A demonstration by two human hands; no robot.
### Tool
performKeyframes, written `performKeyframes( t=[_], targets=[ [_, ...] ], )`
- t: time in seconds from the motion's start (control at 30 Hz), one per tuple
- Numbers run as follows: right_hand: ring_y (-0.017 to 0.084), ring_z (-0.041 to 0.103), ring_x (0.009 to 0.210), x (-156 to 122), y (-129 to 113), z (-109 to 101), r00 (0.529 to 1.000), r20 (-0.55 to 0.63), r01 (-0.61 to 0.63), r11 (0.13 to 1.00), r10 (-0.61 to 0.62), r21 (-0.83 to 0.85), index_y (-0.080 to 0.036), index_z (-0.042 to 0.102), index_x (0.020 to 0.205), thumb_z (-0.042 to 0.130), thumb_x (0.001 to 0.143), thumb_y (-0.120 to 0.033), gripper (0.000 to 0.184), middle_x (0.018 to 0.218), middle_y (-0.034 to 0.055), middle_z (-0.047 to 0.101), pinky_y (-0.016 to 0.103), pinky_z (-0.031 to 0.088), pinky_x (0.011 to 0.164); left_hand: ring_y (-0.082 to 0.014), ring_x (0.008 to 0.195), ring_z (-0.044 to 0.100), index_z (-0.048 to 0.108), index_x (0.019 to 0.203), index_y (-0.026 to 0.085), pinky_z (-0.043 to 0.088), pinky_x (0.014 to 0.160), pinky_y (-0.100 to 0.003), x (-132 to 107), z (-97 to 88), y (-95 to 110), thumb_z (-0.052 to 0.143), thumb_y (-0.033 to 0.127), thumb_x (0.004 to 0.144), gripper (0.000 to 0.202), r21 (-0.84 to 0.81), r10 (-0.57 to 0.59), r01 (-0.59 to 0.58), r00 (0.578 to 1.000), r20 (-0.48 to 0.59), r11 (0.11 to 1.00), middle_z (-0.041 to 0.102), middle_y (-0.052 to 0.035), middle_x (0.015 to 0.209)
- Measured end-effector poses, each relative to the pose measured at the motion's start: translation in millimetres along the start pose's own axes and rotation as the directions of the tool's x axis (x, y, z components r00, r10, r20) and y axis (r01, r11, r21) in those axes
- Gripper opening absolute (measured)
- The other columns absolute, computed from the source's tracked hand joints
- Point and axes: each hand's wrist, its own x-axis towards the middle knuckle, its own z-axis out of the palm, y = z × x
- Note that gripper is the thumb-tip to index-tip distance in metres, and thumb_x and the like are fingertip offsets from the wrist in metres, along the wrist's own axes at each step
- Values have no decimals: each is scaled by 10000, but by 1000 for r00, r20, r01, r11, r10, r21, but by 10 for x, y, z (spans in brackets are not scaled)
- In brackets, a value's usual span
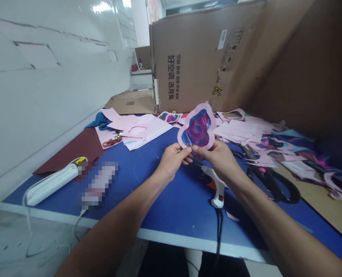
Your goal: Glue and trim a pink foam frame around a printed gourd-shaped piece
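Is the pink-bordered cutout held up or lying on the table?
Held up: left hand and right hand grip the cutout by its lower edge.

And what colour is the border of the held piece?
Pale pink border, in the head view.

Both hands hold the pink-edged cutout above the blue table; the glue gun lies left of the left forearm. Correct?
No: the head view shows the glue gun between left forearm and right forearm. Left hand and right hand do hold the pink-edged cutout above the blue table.
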Motion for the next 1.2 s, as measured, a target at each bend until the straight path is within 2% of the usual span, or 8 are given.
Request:
performKeyframes(
  t=[0.4, 0.6, 0.93, 1.2],
  targets=[
    [162, 555, 636, 9, 25, -22, 999, 31, 41, 999, -41, -4, -195, 750, 767, 969, 672, -506, 392, 709, 22, 697, 313, 475, 601, -106, 611, 655, 747, 898, 152, 462, 579, -211, 1, -4, -18, 786, 298, 903, 151, 35, 65, -65, 998, -7, 997, 739, -30, 752],
    [159, 557, 635, 8, 29, -18, 999, 28, 39, 999, -39, 8, -198, 747, 768, 987, 664, -522, 415, 722, 22, 698, 313, 470, 603, -105, 606, 658, 746, 896, 148, 462, 577, -209, 4, -11, -22, 779, 284, 896, 140, 30, 89, -88, 996, -7, 996, 734, -28, 741],
    [156, 547, 637, 2, 2, -8, 999, 32, 33, 999, -33, 10, -196, 743, 749, 983, 664, -495, 393, 702, 17, 683, 305, 459, 600, -112, 610, 655, 739, 908, 155, 458, 575, -215, 1, -1, -11, 795, 308, 896, 164, 46, 73, -73, 997, -6, 996, 738, -29, 750],
    [163, 571, 676, 24, 46, -47, 998, 35, 56, 998, -56, 12, -204, 791, 895, 919, 741, -528, 380, 810, 28, 734, 306, 490, 623, -105, 611, 655, 734, 887, 160, 459, 590, -218, 12, -22, -5, 782, 289, 903, 138, 5, 59, -59, 996, -73, 998, 753, -36, 767]
  ],
)
